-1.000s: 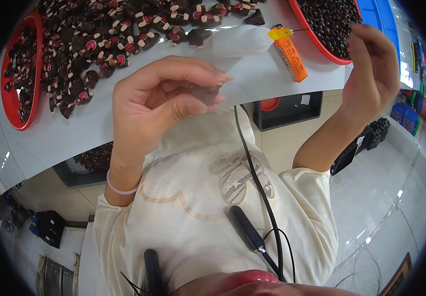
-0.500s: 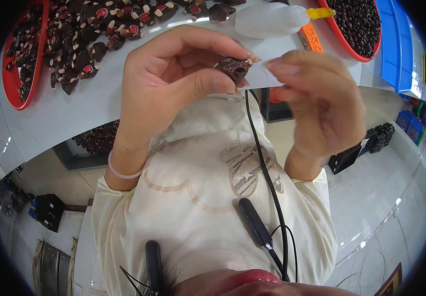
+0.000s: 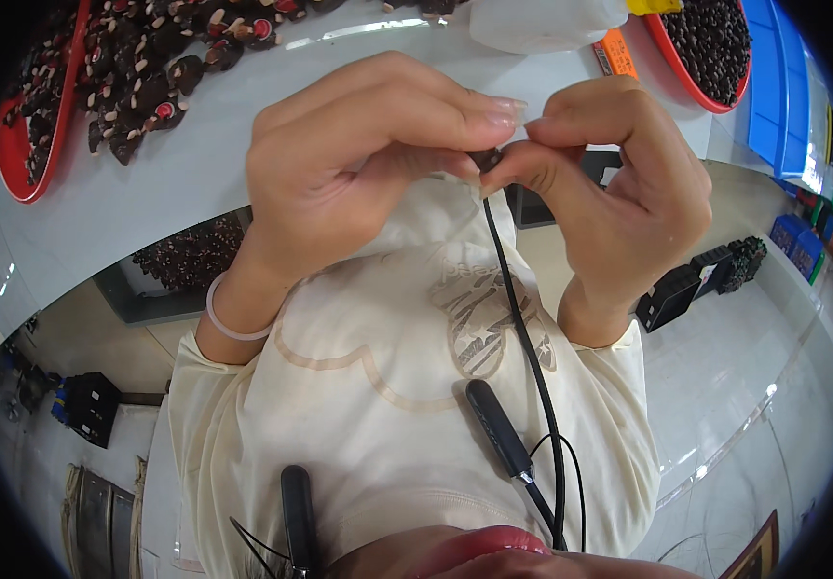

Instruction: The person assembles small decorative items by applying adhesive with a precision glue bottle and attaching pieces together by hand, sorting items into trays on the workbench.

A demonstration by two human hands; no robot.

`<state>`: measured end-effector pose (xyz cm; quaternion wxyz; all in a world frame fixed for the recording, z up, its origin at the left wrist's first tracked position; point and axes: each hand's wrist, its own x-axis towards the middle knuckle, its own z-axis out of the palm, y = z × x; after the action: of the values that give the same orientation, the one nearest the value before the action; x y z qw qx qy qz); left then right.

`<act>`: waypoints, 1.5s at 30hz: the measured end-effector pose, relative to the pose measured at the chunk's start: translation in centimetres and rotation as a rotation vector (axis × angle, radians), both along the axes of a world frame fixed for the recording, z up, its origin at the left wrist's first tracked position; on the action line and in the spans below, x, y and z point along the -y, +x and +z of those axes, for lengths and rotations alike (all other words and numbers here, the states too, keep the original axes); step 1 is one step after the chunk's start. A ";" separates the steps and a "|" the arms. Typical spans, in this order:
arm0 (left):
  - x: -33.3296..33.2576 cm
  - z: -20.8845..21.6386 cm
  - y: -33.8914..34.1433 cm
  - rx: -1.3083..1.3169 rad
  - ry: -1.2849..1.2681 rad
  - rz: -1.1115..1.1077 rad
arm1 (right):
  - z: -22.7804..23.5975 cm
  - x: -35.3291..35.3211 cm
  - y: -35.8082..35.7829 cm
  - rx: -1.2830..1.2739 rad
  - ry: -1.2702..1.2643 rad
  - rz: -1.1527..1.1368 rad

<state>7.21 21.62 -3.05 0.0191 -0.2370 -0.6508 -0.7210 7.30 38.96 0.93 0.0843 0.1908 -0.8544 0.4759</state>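
Note:
My left hand (image 3: 339,159), a pale band round its wrist, pinches a small dark brown moulded piece (image 3: 486,160) between thumb and fingertips. From the other side my right hand (image 3: 628,179) meets it, its thumb and forefinger closed on the same piece. Only a sliver of the piece shows between the fingers; the rest is hidden. Both hands are raised in front of my chest, by the near edge of the white table (image 3: 175,203). Similar dark pieces (image 3: 151,92) with pale and red bits lie heaped at the far left.
At the left stands a red tray (image 3: 23,174) holding more pieces. Far right are a red bowl (image 3: 662,60) of small dark beads, a blue tray (image 3: 773,96), a white bottle (image 3: 542,24) with a yellow tip and an orange box (image 3: 617,53). A grey bin (image 3: 132,299) sits below the table edge.
My right hand has moved left and closed on the piece. My left hand has turned, so its fingers cover most of the piece. The view has shifted slightly.

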 end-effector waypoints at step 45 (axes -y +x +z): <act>11.7 7.9 -9.9 -0.057 -1.094 0.294 | 0.7 -1.5 -0.2 0.311 0.013 0.131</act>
<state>-2.74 9.92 4.84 0.0113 -0.1387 -0.9550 -0.2620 7.09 40.49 1.63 -0.0813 0.1708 -0.8460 0.4985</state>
